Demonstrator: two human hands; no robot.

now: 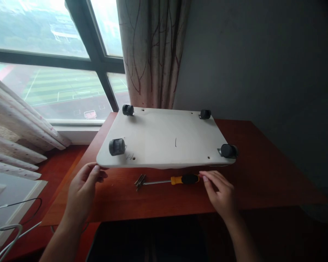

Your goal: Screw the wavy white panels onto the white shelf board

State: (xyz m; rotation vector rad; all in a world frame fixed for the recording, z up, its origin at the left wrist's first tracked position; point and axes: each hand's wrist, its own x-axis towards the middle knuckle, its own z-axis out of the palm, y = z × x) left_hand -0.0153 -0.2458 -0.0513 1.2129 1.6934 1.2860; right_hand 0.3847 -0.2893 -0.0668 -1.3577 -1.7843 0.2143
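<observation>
The person's left hand (84, 183) is at the near left corner of a white board (164, 140) with four black casters (117, 147) on top. The right hand (220, 191) is by the handle end of a yellow-and-black screwdriver (184, 179), perhaps touching it. The screwdriver lies near the worktop's (262, 174) front edge, its tip at a small pile of screws (140, 182).

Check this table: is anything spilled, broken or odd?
The flat white board lies with its four black caster wheels pointing up, so it looks upside down, perhaps on purpose. Brass-coloured screws lie in a messy heap by the tip of the orange-and-black screwdriver. Nothing looks spilled or broken.
</observation>
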